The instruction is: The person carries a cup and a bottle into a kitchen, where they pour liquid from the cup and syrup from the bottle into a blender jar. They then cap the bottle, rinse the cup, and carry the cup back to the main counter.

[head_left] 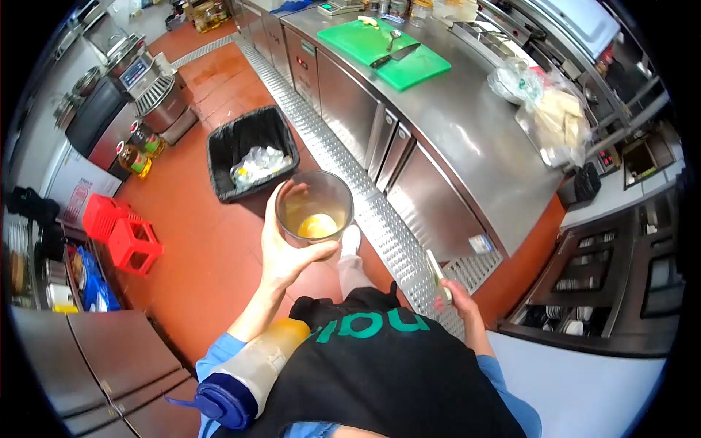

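My left hand (pixel 283 244) is wrapped round a smoky see-through cup (pixel 342 197) tilted so its inside faces me. Some yellow stuff (pixel 318 225) lies at the bottom of the cup. Clamped between my left arm and body is a translucent jug (pixel 264 358) with a blue lid, yellowish toward its far end. Lower right, my right hand (pixel 458 298) is closed on a slim pale item (pixel 437 271) with a bit of green; its exact kind does not show. That hand hangs beside the black apron (pixel 380 372).
A black-lined bin (pixel 219 164) holding plastic waste stands on the red floor ahead. A steel counter (pixel 467 124) to the right bears a green board (pixel 350 44), a knife (pixel 396 55) and bagged pale food (pixel 558 117). Red stools (pixel 131 237) and oil bottles (pixel 133 159) are at left.
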Demonstrator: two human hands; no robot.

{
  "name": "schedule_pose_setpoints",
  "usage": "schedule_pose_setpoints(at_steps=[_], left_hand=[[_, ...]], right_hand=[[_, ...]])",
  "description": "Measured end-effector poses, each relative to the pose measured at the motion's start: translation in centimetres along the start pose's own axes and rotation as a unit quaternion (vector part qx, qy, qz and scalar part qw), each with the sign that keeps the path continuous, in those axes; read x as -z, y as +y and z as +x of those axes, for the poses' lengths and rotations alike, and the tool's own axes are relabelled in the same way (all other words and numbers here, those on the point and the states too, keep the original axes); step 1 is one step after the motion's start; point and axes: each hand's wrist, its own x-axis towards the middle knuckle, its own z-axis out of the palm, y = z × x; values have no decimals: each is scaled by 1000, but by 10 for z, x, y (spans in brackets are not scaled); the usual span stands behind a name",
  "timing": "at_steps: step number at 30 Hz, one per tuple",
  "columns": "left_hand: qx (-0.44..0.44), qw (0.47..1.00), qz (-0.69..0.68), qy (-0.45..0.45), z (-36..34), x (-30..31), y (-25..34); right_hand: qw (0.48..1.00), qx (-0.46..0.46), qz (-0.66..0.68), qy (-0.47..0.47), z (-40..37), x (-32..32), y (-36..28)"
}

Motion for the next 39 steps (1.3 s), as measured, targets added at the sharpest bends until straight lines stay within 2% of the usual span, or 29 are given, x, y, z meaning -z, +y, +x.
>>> schedule_pose_setpoints(at_steps=[3,5,7,9,12,13,15,17,20,21,22,23,25,26,28,29,31,33,34,38,39], left_hand=[[-11,1000,14,18,99,4,-17],[-29,998,46,25,155,7,-16],[-45,996,75,36,213,17,-17],[-65,993,74,59,260,21,-23],[-74,989,105,77,323,24,-40],[-81,989,94,78,346,25,-46],[-120,985,122,22,396,36,-55],[-145,982,122,-14,446,45,-71],[-134,985,105,-44,517,56,-88],[-124,988,73,-47,543,56,-92],[-131,981,128,-66,567,59,-87],[-122,982,130,-69,585,62,-89],[-102,971,196,-93,629,66,-94],[-72,975,187,-97,648,67,-100],[-49,978,177,-102,684,67,-120],[-26,981,168,-93,701,68,-132],[20,984,156,-79,743,74,-149],[61,986,150,-35,788,76,-165],[24,976,214,-21,809,82,-179],[12,985,170,4,885,91,-208],[13,989,149,8,897,93,-215]], right_hand=[[989,144,-40,16,90,17,-97],[986,163,-8,21,112,1,-202],[974,218,-36,58,155,-10,-301],[933,231,-173,215,204,-15,-388],[815,220,-369,389,274,-14,-484],[771,232,-404,435,299,-18,-504],[765,166,-414,464,306,-52,-548],[749,148,-429,482,350,-47,-567],[737,125,-454,485,384,-46,-568],[683,137,-494,520,387,-46,-571],[628,146,-536,546,386,-47,-571],[631,138,-539,541,382,-50,-569],[596,328,-451,578,380,-60,-582],[599,320,-445,584,377,-69,-594],[650,416,-383,507,374,-92,-614],[653,407,-382,512,385,-101,-622],[690,498,-311,423,418,-123,-648],[766,458,-232,386,450,-165,-684],[803,442,-189,353,461,-192,-709],[795,507,-211,259,531,-273,-793],[805,492,-224,244,546,-294,-812]])
